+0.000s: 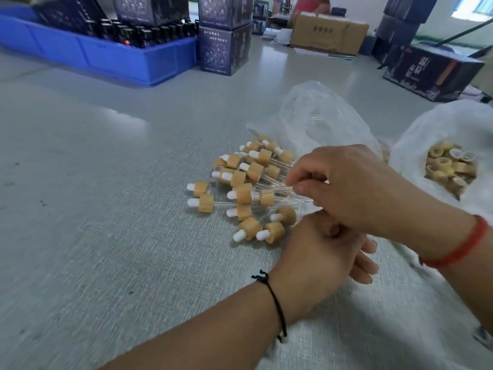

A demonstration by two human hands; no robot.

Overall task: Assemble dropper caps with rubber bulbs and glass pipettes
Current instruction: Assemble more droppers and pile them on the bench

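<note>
A pile of assembled droppers (248, 188), each with a bamboo-coloured cap, a white rubber bulb and a glass pipette, lies on the grey table (106, 209). Just right of the pile, my right hand (354, 188) pinches a thin bundle of clear glass pipettes (278, 186) between thumb and fingers. My left hand (314, 255) sits directly beneath it, thumb and forefinger closed round a small tan dropper cap (333, 231) that the right hand mostly hides. An open plastic bag (416, 145) on the right holds several loose caps (448, 169).
A second clear plastic bag (314, 113) lies behind the pile. A blue crate (112, 54) of dark bottles and stacked dark boxes (225, 46) stand at the back left. Cardboard boxes (328, 32) and a dark carton (432, 70) stand at the back right.
</note>
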